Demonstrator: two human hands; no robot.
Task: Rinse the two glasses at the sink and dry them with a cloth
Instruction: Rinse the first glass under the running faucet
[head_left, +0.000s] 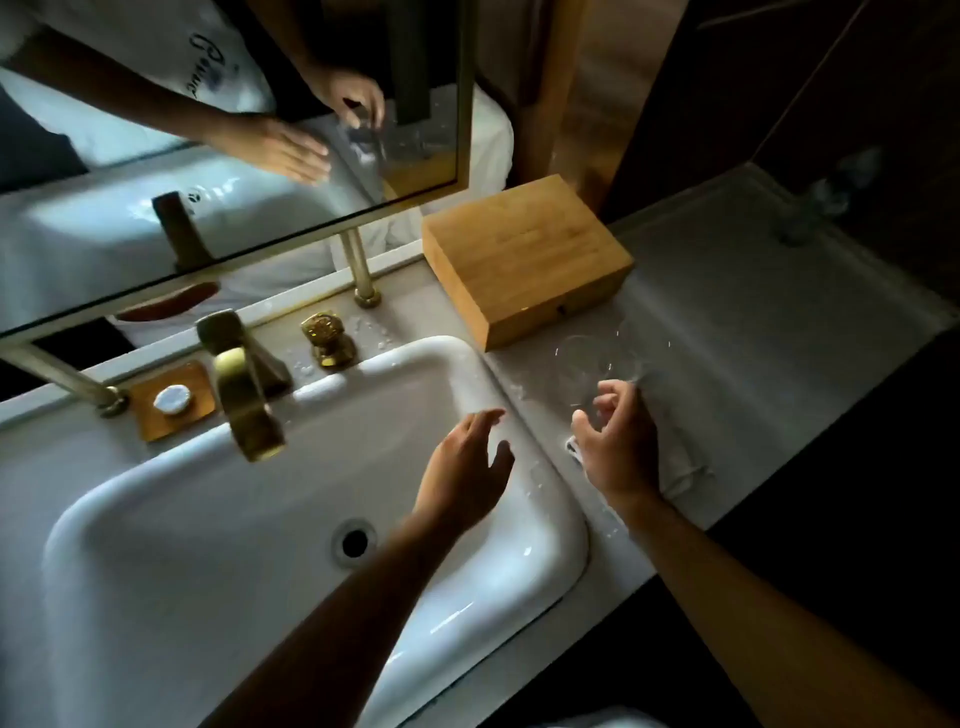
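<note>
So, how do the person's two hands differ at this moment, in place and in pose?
The left hand is over the white ceramic sink, while the right hand is over the grey countertop. The left hand's fingers are stretched out and hold nothing; the right hand's fingers are curled at the clear drinking glass, beside the white cloth. Both are bare and reach forward.

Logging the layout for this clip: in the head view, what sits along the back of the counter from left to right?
soap dish → brass faucet → brass knob → wooden box → clear glass, which the right hand reaches.
</note>
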